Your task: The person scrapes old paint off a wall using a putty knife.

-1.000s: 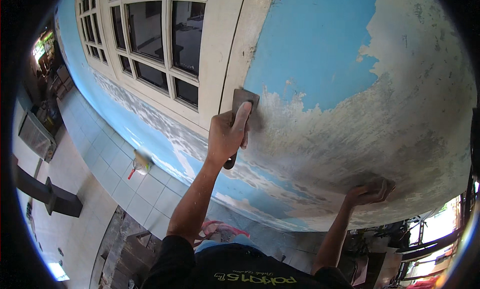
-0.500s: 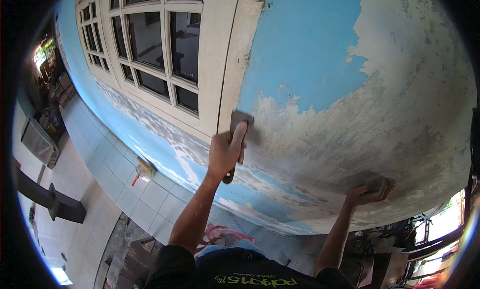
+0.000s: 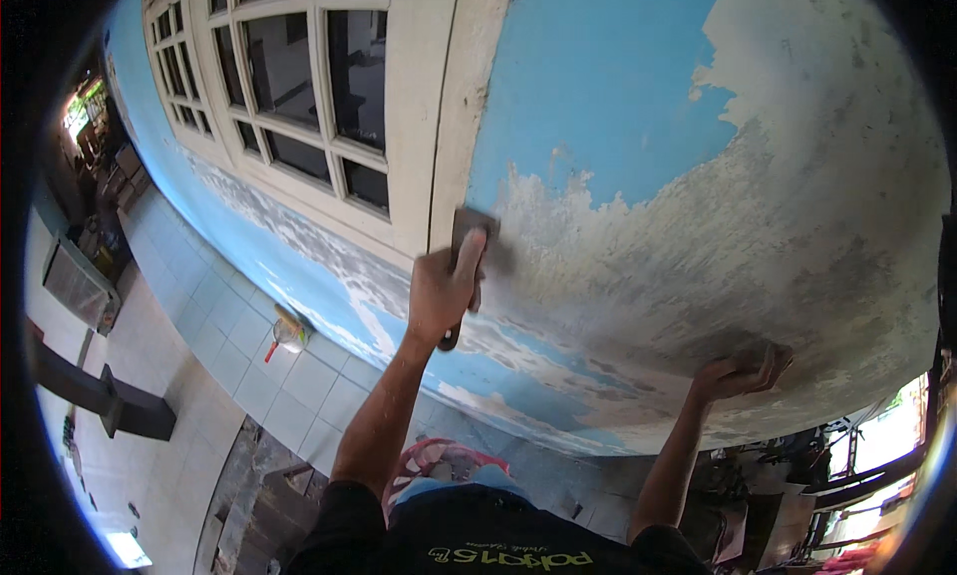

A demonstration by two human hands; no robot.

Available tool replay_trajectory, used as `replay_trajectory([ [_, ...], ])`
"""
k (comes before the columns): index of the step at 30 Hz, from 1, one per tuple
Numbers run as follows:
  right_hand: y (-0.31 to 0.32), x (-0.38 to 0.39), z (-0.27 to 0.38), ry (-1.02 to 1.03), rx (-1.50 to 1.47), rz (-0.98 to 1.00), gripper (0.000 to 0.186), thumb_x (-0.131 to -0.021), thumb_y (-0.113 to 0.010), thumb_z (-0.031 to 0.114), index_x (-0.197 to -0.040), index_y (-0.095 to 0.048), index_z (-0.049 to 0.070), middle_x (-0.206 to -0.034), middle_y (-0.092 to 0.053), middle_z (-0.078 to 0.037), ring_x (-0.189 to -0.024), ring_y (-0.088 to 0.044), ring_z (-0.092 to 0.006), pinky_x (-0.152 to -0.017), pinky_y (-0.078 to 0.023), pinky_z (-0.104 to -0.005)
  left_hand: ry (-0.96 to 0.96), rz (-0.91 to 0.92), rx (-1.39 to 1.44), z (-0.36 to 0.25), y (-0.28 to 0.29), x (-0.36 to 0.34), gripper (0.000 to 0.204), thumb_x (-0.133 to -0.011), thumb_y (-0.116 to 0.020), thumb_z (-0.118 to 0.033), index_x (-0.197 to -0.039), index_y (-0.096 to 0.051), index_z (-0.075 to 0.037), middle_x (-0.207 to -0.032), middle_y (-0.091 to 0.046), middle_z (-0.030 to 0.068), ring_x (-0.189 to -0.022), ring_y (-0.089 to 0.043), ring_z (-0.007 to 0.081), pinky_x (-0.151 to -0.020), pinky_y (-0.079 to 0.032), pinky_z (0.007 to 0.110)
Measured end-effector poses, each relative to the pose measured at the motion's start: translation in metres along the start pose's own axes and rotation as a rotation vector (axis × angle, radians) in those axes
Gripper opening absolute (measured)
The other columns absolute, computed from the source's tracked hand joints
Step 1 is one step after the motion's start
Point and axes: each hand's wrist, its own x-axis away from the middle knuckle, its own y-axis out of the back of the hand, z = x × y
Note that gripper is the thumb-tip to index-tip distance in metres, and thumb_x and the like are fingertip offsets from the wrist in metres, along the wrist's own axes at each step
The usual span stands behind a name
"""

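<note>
My left hand (image 3: 443, 288) grips a putty knife (image 3: 476, 222), thumb laid along its blade. The blade meets the wall beside the window frame (image 3: 451, 127), and the dark handle sticks out below my fist. Lower on the right, my right hand (image 3: 740, 374) is at the wall (image 3: 638, 276) with its fingers curled. A dark patch lies between these fingers and the wall; whether it is a held thing or shadow I cannot make out. Grey-white filler covers much of the wall, with blue paint (image 3: 608, 87) above and streaks of blue below.
A paned window (image 3: 289, 77) fills the upper left. On the tiled ledge (image 3: 234, 326) stands a clear container (image 3: 289, 334) with a red-handled tool (image 3: 271, 352). A pink-rimmed thing (image 3: 429, 457) is below, close to my body. Dark clutter stands at the lower right.
The putty knife and my left hand have shifted slightly up and left in the picture, along with the window. My right hand stays at nearly the same place, its fingers a little more curled.
</note>
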Motion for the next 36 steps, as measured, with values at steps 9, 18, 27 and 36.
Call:
replay_trajectory([
  [9, -0.004, -0.003, 0.004, 0.069, -0.026, -0.022, 0.04, -0.102, -0.034, 0.03, -0.126, -0.043, 0.0, -0.127, -0.04, -0.02, -0.129, -0.038, -0.0399, -0.106, -0.033, -0.056, -0.015, -0.012, 0.065, 0.006, 0.002, -0.007, 0.056, -0.097, -0.055, -0.038, -0.055, -0.054, 0.0, -0.042, -0.047, 0.0035, -0.035, -0.047, 0.0113, -0.036, -0.035, 0.027],
  [18, 0.0, -0.005, 0.006, 0.08, -0.01, -0.009, 0.04, -0.102, -0.035, 0.029, -0.127, -0.042, 0.0, -0.127, -0.04, -0.021, -0.131, -0.036, -0.0398, -0.108, -0.032, -0.0563, -0.021, -0.032, 0.013, 0.004, 0.008, -0.008, 0.058, -0.096, -0.056, -0.042, -0.058, -0.056, 0.001, -0.042, -0.046, 0.0037, -0.035, -0.048, 0.0104, -0.036, -0.035, 0.027],
  [27, 0.001, -0.005, -0.002, 0.095, -0.014, 0.016, 0.037, -0.102, -0.036, 0.027, -0.126, -0.043, 0.0, -0.13, -0.04, -0.021, -0.131, -0.036, -0.0406, -0.107, -0.033, -0.0552, 0.028, -0.025, -0.01, 0.006, 0.01, -0.002, 0.057, -0.095, -0.059, -0.04, -0.057, -0.055, 0.002, -0.042, -0.046, 0.0033, -0.035, -0.047, 0.0098, -0.035, -0.034, 0.027],
  [36, -0.001, -0.002, -0.006, 0.067, -0.017, 0.004, 0.037, -0.102, -0.036, 0.026, -0.127, -0.042, 0.0, -0.13, -0.041, -0.021, -0.131, -0.036, -0.0407, -0.106, -0.034, -0.0542, -0.034, -0.058, 0.007, 0.002, 0.007, -0.009, 0.057, -0.095, -0.059, -0.041, -0.057, -0.055, 0.001, -0.04, -0.045, 0.0036, -0.034, -0.047, 0.0098, -0.035, -0.034, 0.027],
])
